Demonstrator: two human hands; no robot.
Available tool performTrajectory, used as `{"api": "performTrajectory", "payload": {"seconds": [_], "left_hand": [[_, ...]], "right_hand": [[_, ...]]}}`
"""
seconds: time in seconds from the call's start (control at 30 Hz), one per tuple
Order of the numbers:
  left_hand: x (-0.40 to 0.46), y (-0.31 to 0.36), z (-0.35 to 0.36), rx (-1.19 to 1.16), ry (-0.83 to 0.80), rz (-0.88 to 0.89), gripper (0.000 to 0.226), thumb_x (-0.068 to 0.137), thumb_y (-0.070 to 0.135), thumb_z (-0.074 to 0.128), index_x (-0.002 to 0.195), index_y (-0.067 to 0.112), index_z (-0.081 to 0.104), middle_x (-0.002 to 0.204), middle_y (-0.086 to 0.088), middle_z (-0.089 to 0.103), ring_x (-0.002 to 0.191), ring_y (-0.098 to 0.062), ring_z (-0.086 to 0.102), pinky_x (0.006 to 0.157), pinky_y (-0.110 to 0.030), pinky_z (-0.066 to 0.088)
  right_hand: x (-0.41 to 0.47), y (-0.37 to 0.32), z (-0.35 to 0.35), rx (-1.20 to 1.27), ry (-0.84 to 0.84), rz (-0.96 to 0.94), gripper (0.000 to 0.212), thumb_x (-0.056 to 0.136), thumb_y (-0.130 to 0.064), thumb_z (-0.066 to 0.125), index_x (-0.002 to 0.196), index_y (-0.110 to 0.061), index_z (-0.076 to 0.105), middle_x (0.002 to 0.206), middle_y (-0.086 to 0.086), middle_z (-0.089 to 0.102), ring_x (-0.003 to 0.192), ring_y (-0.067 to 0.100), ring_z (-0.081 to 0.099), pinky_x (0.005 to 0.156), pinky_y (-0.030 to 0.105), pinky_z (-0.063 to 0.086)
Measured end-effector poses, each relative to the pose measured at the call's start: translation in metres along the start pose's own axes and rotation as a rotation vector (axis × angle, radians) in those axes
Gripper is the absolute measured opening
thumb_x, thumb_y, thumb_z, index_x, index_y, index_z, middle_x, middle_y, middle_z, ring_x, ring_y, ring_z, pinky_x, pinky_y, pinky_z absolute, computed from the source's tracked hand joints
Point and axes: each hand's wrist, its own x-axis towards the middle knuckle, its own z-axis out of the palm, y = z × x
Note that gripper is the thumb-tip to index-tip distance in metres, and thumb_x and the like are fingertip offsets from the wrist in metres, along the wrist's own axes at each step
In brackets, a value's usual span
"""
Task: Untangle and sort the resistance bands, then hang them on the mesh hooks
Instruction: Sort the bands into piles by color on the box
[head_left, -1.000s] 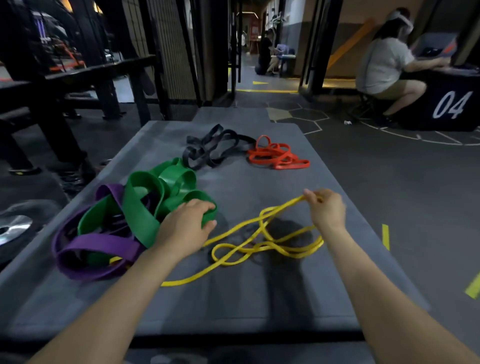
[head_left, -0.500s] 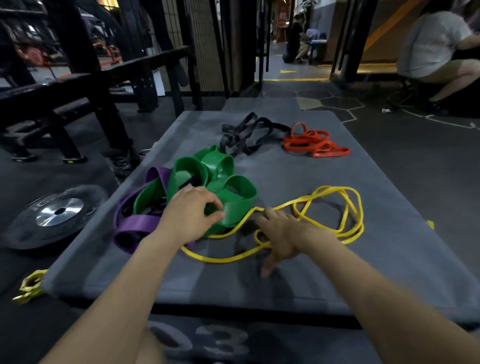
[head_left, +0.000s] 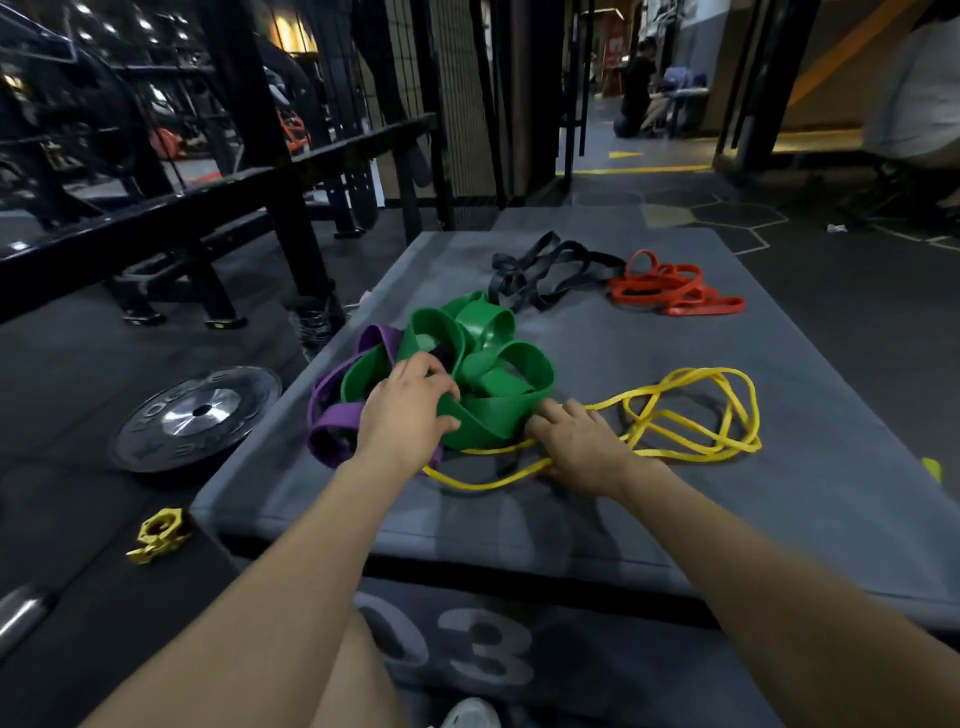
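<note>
On the grey padded desk (head_left: 779, 493), the left hand (head_left: 408, 415) curls its fingers into the wide green rubber band (head_left: 498, 384) knotted with the purple band (head_left: 332, 421), likely to steady it; the right hand (head_left: 582, 441) lies spread over the thin yellow band (head_left: 691, 410).

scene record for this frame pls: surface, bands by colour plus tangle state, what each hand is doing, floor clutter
surface: grey padded mat on a box marked 03
tangled: wide green rubber band knotted with wide purple rubber band
separate: thin yellow band, loose loops; black band and orange band, far end
left hand: fingers curled on the green band
right hand: flat on the yellow band, beside the green one
floor: black weight plate, yellow collar
</note>
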Motion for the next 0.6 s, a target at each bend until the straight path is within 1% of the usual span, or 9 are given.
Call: {"api": "performTrajectory", "payload": {"seconds": [0.1, 0.17, 0.2, 0.27, 0.33, 0.43, 0.47, 0.53, 0.6], "left_hand": [[0.000, 0.002, 0.002, -0.069, 0.126, -0.079, 0.027, 0.075, 0.031, 0.073, 0.097, 0.017, 0.066, 0.107, 0.001, 0.047, 0.106, -0.017, 0.042, 0.086, -0.027, 0.034], [0.005, 0.007, 0.002, -0.283, 0.215, -0.149, 0.027, 0.071, 0.027, 0.077, 0.092, 0.013, 0.068, 0.097, 0.002, 0.046, 0.099, -0.016, 0.041, 0.083, -0.022, 0.031], [0.008, 0.010, 0.002, -0.404, 0.258, -0.172, 0.027, 0.069, 0.025, 0.079, 0.090, 0.012, 0.069, 0.092, 0.004, 0.044, 0.097, -0.017, 0.043, 0.083, -0.022, 0.032], [0.017, 0.020, 0.002, -0.583, 0.322, -0.211, 0.026, 0.068, 0.023, 0.080, 0.088, 0.012, 0.068, 0.083, 0.010, 0.041, 0.092, -0.018, 0.045, 0.086, -0.027, 0.038], [0.028, 0.036, 0.003, -0.678, 0.374, -0.239, 0.023, 0.069, 0.024, 0.080, 0.087, 0.016, 0.066, 0.082, 0.016, 0.039, 0.089, -0.016, 0.046, 0.085, -0.025, 0.040], [0.049, 0.064, 0.012, -0.785, 0.428, -0.219, 0.020, 0.072, 0.019, 0.078, 0.087, 0.014, 0.067, 0.087, 0.013, 0.045, 0.091, -0.014, 0.050, 0.077, -0.017, 0.040], [0.054, 0.073, 0.017, -0.841, 0.391, -0.181, 0.019, 0.075, 0.014, 0.075, 0.092, 0.010, 0.067, 0.092, 0.009, 0.049, 0.093, -0.014, 0.051, 0.078, -0.017, 0.040], [0.060, 0.087, 0.026, -0.912, 0.205, -0.071, 0.027, 0.086, 0.010, 0.062, 0.113, 0.006, 0.062, 0.114, -0.004, 0.054, 0.105, -0.017, 0.052, 0.090, -0.024, 0.041], [0.056, 0.091, 0.028, -0.834, 0.081, 0.044, 0.035, 0.093, 0.010, 0.051, 0.128, 0.006, 0.052, 0.133, -0.011, 0.047, 0.122, -0.019, 0.045, 0.105, -0.029, 0.035]], "right_hand": [[-0.001, -0.001, -0.004, -0.049, -0.018, -0.030, 0.033, 0.089, -0.033, 0.055, 0.118, -0.019, 0.050, 0.126, 0.004, 0.046, 0.117, 0.030, 0.037, 0.094, 0.039, 0.032], [-0.004, 0.002, -0.009, -0.052, -0.046, -0.083, 0.031, 0.089, -0.039, 0.054, 0.112, -0.018, 0.056, 0.122, 0.005, 0.052, 0.118, 0.028, 0.039, 0.097, 0.035, 0.029], [-0.008, 0.004, -0.013, 0.002, -0.070, -0.094, 0.033, 0.089, -0.041, 0.054, 0.110, -0.016, 0.057, 0.120, 0.007, 0.056, 0.117, 0.027, 0.042, 0.094, 0.032, 0.030], [-0.017, 0.009, -0.022, 0.148, -0.129, -0.080, 0.034, 0.090, -0.040, 0.055, 0.105, -0.011, 0.057, 0.113, 0.012, 0.062, 0.111, 0.029, 0.052, 0.078, 0.028, 0.033], [-0.028, 0.014, -0.028, 0.223, -0.144, -0.067, 0.034, 0.087, -0.041, 0.059, 0.102, -0.010, 0.056, 0.107, 0.014, 0.065, 0.104, 0.032, 0.058, 0.069, 0.027, 0.033], [-0.042, 0.020, -0.029, 0.302, -0.116, -0.049, 0.038, 0.081, -0.045, 0.065, 0.098, -0.012, 0.057, 0.102, 0.014, 0.066, 0.101, 0.032, 0.059, 0.068, 0.029, 0.036], [-0.045, 0.021, -0.028, 0.340, -0.100, -0.045, 0.039, 0.081, -0.046, 0.065, 0.097, -0.011, 0.057, 0.100, 0.014, 0.066, 0.100, 0.032, 0.059, 0.069, 0.030, 0.037], [-0.050, 0.022, -0.025, 0.430, -0.074, -0.024, 0.038, 0.083, -0.048, 0.062, 0.089, -0.010, 0.058, 0.094, 0.014, 0.067, 0.095, 0.032, 0.060, 0.068, 0.030, 0.037], [-0.050, 0.023, -0.024, 0.479, -0.061, -0.006, 0.035, 0.090, -0.045, 0.054, 0.085, -0.011, 0.059, 0.091, 0.016, 0.067, 0.091, 0.033, 0.061, 0.070, 0.032, 0.040]]}}
